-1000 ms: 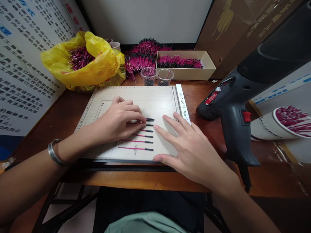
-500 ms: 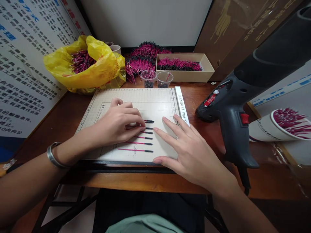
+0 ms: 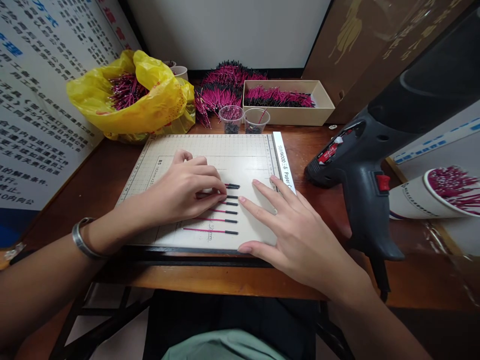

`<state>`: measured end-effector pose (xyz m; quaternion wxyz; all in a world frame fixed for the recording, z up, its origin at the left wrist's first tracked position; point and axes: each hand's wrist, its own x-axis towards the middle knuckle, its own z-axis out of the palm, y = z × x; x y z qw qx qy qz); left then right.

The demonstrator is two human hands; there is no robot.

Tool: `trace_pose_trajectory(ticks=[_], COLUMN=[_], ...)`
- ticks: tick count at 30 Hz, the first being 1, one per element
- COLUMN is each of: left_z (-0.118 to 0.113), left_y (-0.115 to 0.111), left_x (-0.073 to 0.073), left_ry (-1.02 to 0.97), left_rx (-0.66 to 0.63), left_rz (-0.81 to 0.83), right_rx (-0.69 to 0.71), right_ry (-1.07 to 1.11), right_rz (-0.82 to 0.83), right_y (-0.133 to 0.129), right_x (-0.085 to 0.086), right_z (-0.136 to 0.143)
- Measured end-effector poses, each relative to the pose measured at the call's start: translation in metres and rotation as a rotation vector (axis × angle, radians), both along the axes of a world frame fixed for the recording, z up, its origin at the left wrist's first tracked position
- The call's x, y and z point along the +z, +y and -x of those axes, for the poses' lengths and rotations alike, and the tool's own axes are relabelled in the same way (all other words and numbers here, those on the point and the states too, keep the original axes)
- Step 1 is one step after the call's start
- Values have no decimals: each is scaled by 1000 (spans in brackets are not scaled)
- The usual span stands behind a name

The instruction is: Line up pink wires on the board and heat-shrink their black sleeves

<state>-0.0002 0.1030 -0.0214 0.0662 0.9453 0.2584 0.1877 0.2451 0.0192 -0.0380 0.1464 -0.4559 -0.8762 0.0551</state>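
Note:
Several short magenta wires with black sleeves lie in a column across the white gridded paper cutter board (image 3: pixel 247 150). The nearest wire (image 3: pixel 210 231) shows along its whole length. My left hand (image 3: pixel 193 190), with a silver bangle on the wrist, is closed in a pinch of thumb and forefinger on one wire; its black sleeve (image 3: pixel 232 197) sticks out to the right of the fingertips. My right hand (image 3: pixel 288 225) rests on the board with fingers spread, its forefinger tip at the end of that sleeve. Parts of the upper wires are hidden under my left hand.
Behind the board stand two clear cups (image 3: pixel 231 120), a cardboard tray (image 3: pixel 300 117) of wires, a loose wire pile (image 3: pixel 228 75) and a yellow plastic bag (image 3: pixel 157 110) of wires. At right are a black heat gun (image 3: pixel 360 165) and a tilted paper cup (image 3: pixel 408 200) holding wires.
The whole view has shifted slightly. Both hands and the wires keep the same places on the board.

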Motion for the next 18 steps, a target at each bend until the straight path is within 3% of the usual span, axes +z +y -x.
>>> trace_pose_trajectory(ticks=[18], left_z=[-1], left_y=[-1], left_x=[2], left_ry=[33], left_rx=[55], left_rz=[81], right_rx=[-29], right_ry=[9], right_rz=[3], right_y=[1], right_x=[0], right_z=[2])
